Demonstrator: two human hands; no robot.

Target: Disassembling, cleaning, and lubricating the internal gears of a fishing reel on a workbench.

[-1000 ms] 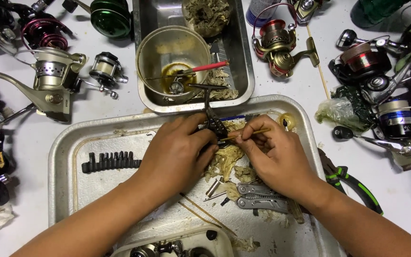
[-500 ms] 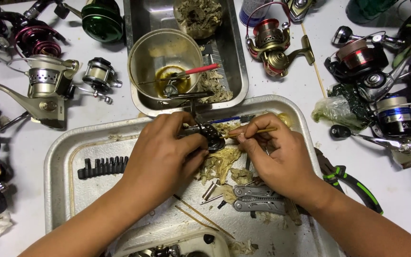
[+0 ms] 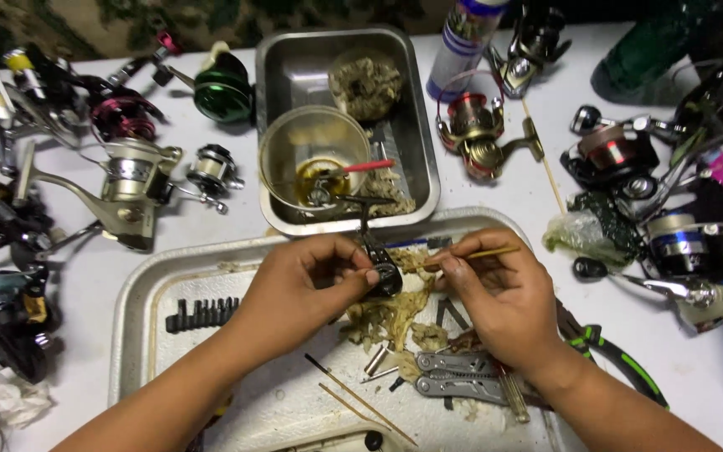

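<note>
Both hands have shifted slightly: we note the left hand pinching the dark reel part (now tilted), right hand gripping a thin stick at it.

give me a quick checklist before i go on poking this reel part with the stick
1. Left hand grips the dark reel part: ok.
2. Right hand pinches the thin wooden stick: ok.
3. Stick tip on the part: cannot tell, fingers hide it.
4. Work held over the metal tray: ok.
5. Folding multi-tool within reach: ok.
6. Tray floor tidy: not ok, soiled wadding and small loose parts lie under the hands.
</note>
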